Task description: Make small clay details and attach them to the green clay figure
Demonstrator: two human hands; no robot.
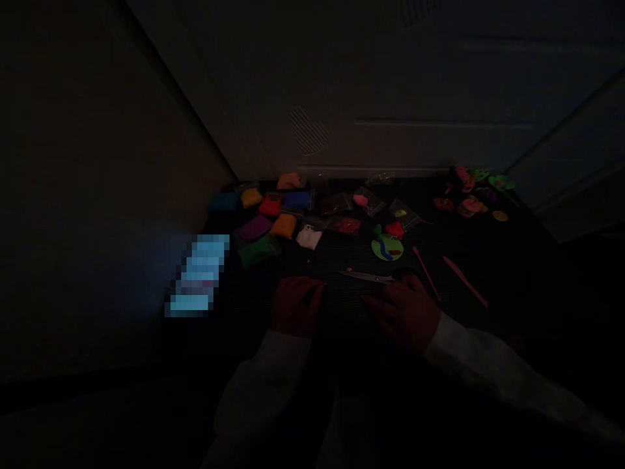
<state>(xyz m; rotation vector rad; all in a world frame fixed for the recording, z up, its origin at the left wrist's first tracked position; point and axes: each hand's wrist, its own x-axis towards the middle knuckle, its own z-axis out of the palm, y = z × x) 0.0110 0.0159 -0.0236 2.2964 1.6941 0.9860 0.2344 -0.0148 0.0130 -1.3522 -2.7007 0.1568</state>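
The scene is very dark. My left hand point(297, 305) rests on the dark surface with its fingers curled in; whether it holds anything is hidden. My right hand point(407, 311) lies beside it, fingers stretched forward and low, its fingertips close to a pair of scissors point(368, 277) lying flat just ahead. Beyond the scissors sits a green clay disc point(387, 248) with red and blue bits on it. Both arms wear white sleeves.
Several small bags of coloured clay point(273, 218) are spread at the back left. Two pink modelling tools point(426, 272) point(465, 281) lie at the right. Finished clay shapes point(471, 192) stand far right. A glowing blurred screen point(199, 275) is at left. A white door point(390, 98) rises behind.
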